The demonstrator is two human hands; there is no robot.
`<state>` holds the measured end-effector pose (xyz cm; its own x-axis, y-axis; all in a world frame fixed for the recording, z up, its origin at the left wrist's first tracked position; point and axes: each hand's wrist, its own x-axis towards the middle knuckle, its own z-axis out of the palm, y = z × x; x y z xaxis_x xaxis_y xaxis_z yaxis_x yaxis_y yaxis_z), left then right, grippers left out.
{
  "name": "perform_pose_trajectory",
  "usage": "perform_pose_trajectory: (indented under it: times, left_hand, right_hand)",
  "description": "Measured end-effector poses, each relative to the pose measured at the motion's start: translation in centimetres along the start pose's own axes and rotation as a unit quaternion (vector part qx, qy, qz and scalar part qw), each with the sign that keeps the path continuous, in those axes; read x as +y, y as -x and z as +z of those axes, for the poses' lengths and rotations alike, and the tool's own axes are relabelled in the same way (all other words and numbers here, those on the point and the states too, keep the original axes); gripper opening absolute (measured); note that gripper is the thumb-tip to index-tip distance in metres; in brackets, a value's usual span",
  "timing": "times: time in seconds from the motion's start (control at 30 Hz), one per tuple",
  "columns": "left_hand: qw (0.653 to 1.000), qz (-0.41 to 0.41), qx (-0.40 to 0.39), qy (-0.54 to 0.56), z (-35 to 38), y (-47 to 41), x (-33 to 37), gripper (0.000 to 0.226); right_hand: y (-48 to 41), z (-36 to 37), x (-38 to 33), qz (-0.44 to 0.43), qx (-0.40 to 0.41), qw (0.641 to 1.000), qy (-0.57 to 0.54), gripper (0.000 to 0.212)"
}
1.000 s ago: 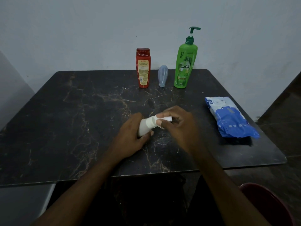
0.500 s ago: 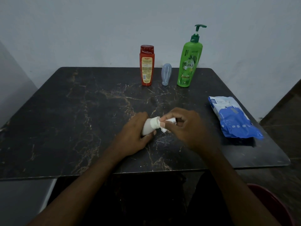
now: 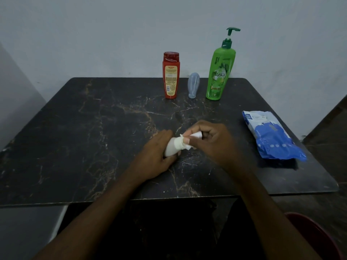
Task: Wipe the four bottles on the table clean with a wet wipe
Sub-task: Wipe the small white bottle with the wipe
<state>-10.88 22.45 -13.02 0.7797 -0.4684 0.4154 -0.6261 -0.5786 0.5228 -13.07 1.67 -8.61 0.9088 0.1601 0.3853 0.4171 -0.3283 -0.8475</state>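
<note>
- Item in hand: small white bottle (image 3: 171, 147), lying tilted near the middle of the table (image 3: 75, 147), its neck end toward 2 o'clock.
- My left hand (image 3: 155, 158): fingers closed around the white bottle's body, holding it just above or on the table; I cannot tell which.
- My right hand (image 3: 212, 145): fingers pinched on the wet wipe (image 3: 195, 136), which is bunched around the bottle's neck end.
- Change over the last second: the wipe sat flatter against the neck; it now shows a ragged corner sticking up at 11 o'clock of my right thumb, and my right hand has turned slightly. I judge this as a twisting rub around the neck, so this bottle is mid-wipe, not finished.
- Awaiting items, at 12 o'clock along the far edge, all upright: red bottle (image 3: 170, 76), small grey-blue bottle (image 3: 193, 85) just beside it, green pump bottle (image 3: 219, 72) to the right.
- Wipe pack (image 3: 270, 136): blue and white, at 3 o'clock, well apart from my hands.
- Progress estimate: likely one of four under way.
</note>
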Motion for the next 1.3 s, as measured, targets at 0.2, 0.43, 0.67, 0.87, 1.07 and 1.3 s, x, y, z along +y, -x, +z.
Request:
perform_pose_trajectory:
  times: [0.2,0.43,0.67,0.87,1.07,1.3]
  left_hand:
    - [1.0,-0.006,0.008,-0.002,0.1,-0.1,-0.3,0.029]
    - [1.0,0.011,0.006,0.002,0.1,0.0,-0.4,0.028]
    - [1.0,0.001,0.016,0.013,0.2,-0.1,-0.6,0.028]
    - [1.0,0.004,0.015,0.013,0.2,0.1,-0.6,0.029]
    - [1.0,0.008,0.015,0.012,0.1,-0.1,-0.8,0.028]
    - [1.0,0.01,0.006,0.015,0.0,0.0,-0.7,0.027]
  right_hand:
    - [0.9,-0.4,1.4,0.021,-0.006,1.0,-0.006,0.009]
    - [-0.8,0.0,0.4,-0.04,0.004,0.999,0.013,0.01]
    - [0.6,-0.2,1.0,-0.012,-0.02,0.999,0.031,0.008]
    - [-0.8,-0.1,0.3,-0.038,-0.024,0.997,0.061,0.009]
    - [0.9,0.1,1.0,-0.011,-0.014,0.998,0.059,0.008]
    - [-0.5,0.2,0.5,-0.023,-0.001,0.998,0.059,0.01]
